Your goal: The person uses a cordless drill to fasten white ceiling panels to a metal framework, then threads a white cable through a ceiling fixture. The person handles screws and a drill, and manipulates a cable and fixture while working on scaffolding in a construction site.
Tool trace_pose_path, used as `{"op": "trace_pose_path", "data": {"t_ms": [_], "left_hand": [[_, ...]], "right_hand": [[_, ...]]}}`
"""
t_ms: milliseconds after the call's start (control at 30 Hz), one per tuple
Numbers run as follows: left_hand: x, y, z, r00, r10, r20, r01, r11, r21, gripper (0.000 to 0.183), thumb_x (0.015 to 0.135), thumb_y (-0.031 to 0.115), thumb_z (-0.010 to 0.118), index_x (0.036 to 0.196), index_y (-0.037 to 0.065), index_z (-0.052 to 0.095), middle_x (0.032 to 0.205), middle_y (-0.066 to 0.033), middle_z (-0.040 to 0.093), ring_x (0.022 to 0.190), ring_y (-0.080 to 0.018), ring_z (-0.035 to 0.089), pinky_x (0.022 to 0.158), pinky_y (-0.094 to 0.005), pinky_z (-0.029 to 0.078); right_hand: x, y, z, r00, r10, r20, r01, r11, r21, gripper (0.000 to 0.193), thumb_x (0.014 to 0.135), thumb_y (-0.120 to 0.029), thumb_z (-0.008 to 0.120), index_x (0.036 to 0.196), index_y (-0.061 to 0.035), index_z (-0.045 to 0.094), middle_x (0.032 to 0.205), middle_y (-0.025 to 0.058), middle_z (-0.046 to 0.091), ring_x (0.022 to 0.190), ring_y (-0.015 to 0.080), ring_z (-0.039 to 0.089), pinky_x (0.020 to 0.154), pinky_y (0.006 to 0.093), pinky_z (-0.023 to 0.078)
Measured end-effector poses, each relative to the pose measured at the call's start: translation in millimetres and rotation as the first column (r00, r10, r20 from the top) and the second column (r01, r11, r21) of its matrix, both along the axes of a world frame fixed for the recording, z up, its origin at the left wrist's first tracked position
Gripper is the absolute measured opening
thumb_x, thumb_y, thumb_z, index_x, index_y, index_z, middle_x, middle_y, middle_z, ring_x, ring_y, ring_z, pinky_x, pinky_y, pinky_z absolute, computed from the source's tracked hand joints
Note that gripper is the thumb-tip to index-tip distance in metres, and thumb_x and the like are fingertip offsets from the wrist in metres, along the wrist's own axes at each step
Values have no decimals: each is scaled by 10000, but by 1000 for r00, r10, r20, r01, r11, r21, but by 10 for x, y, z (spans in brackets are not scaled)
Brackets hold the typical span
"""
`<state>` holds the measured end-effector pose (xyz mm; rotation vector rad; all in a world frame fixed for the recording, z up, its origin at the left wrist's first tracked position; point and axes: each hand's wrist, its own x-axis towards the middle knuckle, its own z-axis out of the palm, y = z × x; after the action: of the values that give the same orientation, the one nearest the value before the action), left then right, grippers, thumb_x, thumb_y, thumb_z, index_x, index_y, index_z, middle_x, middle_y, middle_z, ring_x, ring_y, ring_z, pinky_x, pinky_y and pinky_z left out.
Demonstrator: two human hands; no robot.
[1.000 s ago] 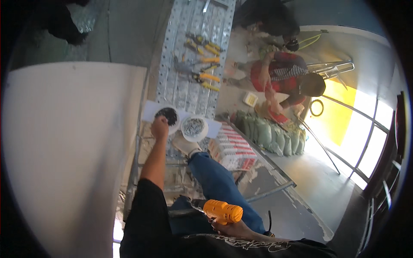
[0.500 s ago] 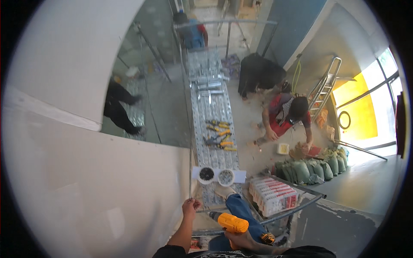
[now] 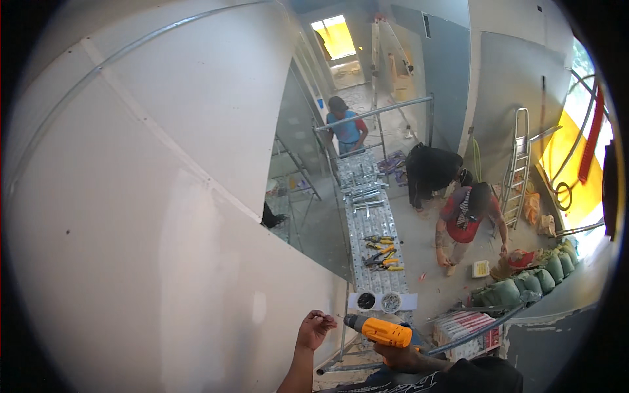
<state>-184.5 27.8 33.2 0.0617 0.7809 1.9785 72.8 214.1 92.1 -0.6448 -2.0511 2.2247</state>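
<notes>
My right hand (image 3: 396, 355) grips an orange and black cordless drill (image 3: 385, 331), its nose pointing left. Just left of the drill's tip, my left hand (image 3: 317, 326) is raised with thumb and fingers pinched together. Whatever lies between those fingertips is too small to make out. Beyond the drill, two white tubs stand on the scaffold plank: one of black screws (image 3: 366, 300) and one of silvery screws (image 3: 391, 302). Several yellow-handled snips (image 3: 382, 254) lie farther along the perforated metal plank (image 3: 401, 283).
A pale panelled wall (image 3: 196, 275) rises on my left. Scaffold rails (image 3: 468, 337) run at the near right, beside stacked red-and-white packages (image 3: 458, 334). Green sacks (image 3: 524, 283), a stepladder (image 3: 517, 160) and two people working low are on the right. Another person (image 3: 347, 128) stands beyond the plank.
The view has swung up and left toward the wall. My left hand and the drill have come closer together, and the drill has levelled out.
</notes>
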Motion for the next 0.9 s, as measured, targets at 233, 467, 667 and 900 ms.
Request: {"op": "trace_pose_path", "data": {"t_ms": [233,467,667,900], "left_hand": [[444,-520,556,978,210,17,-205,968,-143,179,940,137,556,988,2,662,884,-154,692,782,-277,633,725,-393,509],[1216,-902,517,909,417,3,-397,869,-296,103,924,64,565,994,11,620,768,-75,574,675,-210,525,654,-357,463],[1397,-1218,662,901,431,-55,-426,851,-305,125,905,20,575,1030,13,567,804,-91,594,711,-214,558,680,-356,478],[1573,-1611,639,824,565,-44,-561,800,-215,191,916,68,604,1089,-11,593,908,-126,664,811,-248,627,783,-373,536]], "right_hand": [[184,-200,219,968,194,-159,-144,949,281,387,910,-170,736,1251,-57,592,1054,112,678,992,249,685,870,369,567],[204,-358,395,896,370,-245,-311,917,250,439,896,-226,775,1264,-59,601,1097,108,713,1007,238,707,906,362,564],[62,-541,443,817,488,-308,-402,864,303,491,863,-225,812,1273,-58,601,1121,109,720,1032,232,711,929,378,563],[-164,-606,725,757,573,-315,-548,818,172,528,852,-215,826,1298,-52,596,1148,103,719,1042,217,710,934,371,559]]}}
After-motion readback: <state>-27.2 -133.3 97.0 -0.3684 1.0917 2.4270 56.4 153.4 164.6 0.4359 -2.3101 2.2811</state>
